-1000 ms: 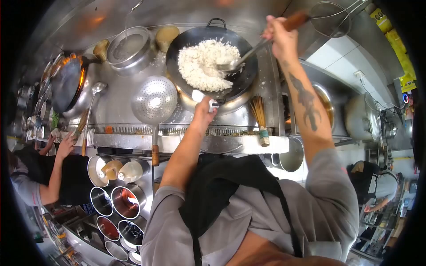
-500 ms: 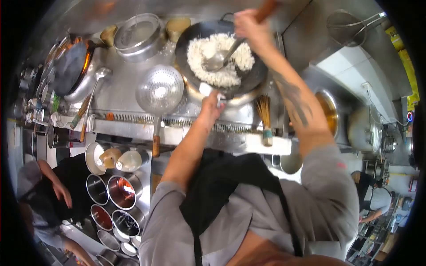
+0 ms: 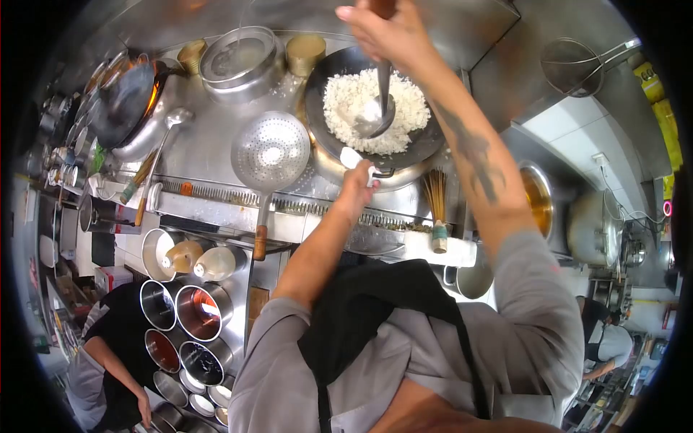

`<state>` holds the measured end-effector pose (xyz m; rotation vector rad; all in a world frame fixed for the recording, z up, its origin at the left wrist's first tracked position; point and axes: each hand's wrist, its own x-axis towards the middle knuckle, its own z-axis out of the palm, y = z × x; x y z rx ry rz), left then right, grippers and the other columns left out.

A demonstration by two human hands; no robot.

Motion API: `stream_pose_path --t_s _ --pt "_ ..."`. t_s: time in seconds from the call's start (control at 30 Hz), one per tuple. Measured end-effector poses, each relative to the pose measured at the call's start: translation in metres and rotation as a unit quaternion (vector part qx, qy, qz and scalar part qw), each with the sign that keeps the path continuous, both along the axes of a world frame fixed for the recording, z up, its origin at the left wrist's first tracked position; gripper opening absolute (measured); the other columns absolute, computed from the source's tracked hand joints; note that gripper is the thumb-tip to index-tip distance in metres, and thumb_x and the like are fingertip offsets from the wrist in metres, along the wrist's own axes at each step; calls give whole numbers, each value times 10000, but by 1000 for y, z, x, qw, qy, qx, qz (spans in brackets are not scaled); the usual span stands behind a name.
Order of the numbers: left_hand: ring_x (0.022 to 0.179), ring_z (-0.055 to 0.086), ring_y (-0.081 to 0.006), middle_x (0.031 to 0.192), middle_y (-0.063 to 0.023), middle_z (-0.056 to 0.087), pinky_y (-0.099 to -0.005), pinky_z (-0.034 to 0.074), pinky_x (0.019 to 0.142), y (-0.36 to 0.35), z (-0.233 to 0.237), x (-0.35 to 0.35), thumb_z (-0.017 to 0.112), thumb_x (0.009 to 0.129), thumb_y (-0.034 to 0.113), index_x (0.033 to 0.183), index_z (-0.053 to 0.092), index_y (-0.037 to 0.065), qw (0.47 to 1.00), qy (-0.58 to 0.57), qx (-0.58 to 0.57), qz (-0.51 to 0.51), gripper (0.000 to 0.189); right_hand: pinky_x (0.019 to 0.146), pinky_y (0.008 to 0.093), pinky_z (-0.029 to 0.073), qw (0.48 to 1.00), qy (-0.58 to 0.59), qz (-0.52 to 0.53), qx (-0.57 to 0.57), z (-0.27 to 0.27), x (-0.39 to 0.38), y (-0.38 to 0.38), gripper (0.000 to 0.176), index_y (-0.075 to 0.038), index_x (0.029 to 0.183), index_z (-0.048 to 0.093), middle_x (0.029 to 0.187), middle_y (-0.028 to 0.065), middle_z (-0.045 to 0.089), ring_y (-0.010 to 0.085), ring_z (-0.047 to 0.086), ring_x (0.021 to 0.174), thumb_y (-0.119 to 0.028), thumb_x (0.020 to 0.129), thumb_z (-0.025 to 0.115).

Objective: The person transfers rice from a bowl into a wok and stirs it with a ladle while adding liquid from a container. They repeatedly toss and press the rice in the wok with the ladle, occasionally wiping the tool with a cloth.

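Observation:
White rice (image 3: 343, 105) lies spread in a black wok (image 3: 426, 144) on the stove. My right hand (image 3: 390, 36) is closed round the wooden handle of a metal ladle (image 3: 384, 83), whose bowl rests on the rice. At the wok's near edge, my left hand (image 3: 357, 186) grips a white cloth (image 3: 351, 159) against the wok's loop handle (image 3: 384, 173). A perforated strainer (image 3: 271, 150) with a wooden handle lies left of the wok, and a bamboo brush (image 3: 437, 206) stands to its right, near the stove's front edge.
Another wok (image 3: 123, 108) with flames beside it sits at the left. A lidded pot (image 3: 240, 61) is behind the strainer. Sauce pots (image 3: 202, 312) and squeeze bottles (image 3: 215, 264) stand lower left, beside a co-worker (image 3: 115, 361). Another person (image 3: 610, 339) is at the far right.
The ladle has turned more upright and its bowl has shifted over the rice. The rice is spread more evenly. The co-worker at the left has moved, and the camera view has shifted slightly.

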<state>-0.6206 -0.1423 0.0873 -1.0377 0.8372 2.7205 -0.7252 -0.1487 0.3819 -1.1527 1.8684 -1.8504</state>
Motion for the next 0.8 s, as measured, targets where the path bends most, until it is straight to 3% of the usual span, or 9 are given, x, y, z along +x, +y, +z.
stream_pose_path --t_s 0.13,0.23,0.3,0.37,0.43,0.53,0.63,0.7,0.8 --pt "619 544 -155 759 -74 561 -244 380 416 1 -1 -3 553 828 124 917 510 70 1000 -15 21 13 112 395 231 332 993 43 -108 -5 -68 -37 4 248 -92 665 477 540 -20 465 70 415 423 -131 831 657" --pt "618 543 -158 742 -72 551 -244 384 416 -2 -13 -7 561 826 130 904 510 81 999 -24 26 5 105 424 227 368 980 75 -168 69 -15 -42 24 202 -90 714 516 544 -22 478 76 442 436 -147 827 673" --pt "615 540 -160 742 -68 550 -242 386 418 -5 -15 -9 574 829 142 903 509 89 999 -18 31 -10 112 428 215 365 987 5 -157 -24 15 -11 53 192 -68 719 518 569 -17 485 67 455 467 -129 835 659" --pt "611 539 -161 738 -63 553 -244 387 415 -4 -17 -8 576 833 148 907 510 93 999 -19 14 -29 113 435 221 353 962 31 -252 -103 -25 14 65 192 -59 703 497 575 -25 464 70 447 475 -93 854 610" --pt "622 540 -161 737 -63 551 -247 390 418 -2 -12 0 577 832 149 908 511 96 999 -29 23 -15 114 460 260 383 978 -34 -174 -114 -111 -48 69 196 -66 683 515 588 14 531 89 471 491 -98 864 582" --pt "644 544 -161 739 -65 550 -251 393 426 -2 -6 -4 581 828 151 910 512 100 999 -20 33 0 118 504 265 386 961 120 -238 69 -25 -74 96 267 -52 678 549 595 50 575 123 497 502 -228 873 602" --pt "666 548 -161 754 -66 554 -251 395 433 -2 -14 -6 579 826 147 911 513 98 998 -19 46 -30 119 487 300 405 985 13 -77 -152 29 -28 130 176 -63 715 527 615 49 557 121 475 482 -117 870 591" --pt "668 548 -161 762 -67 558 -249 396 430 -8 -11 -13 574 827 144 911 511 95 998 -18 44 -28 116 476 325 400 942 22 -292 -162 -16 12 109 181 -56 725 452 589 12 462 116 415 450 -21 844 583" --pt "640 539 -162 772 -74 558 -245 398 414 -4 -7 -11 559 828 137 913 499 88 998 -33 43 -32 116 545 330 478 962 3 -260 -88 -52 -69 107 107 -25 750 555 630 79 583 177 565 518 -48 847 597"
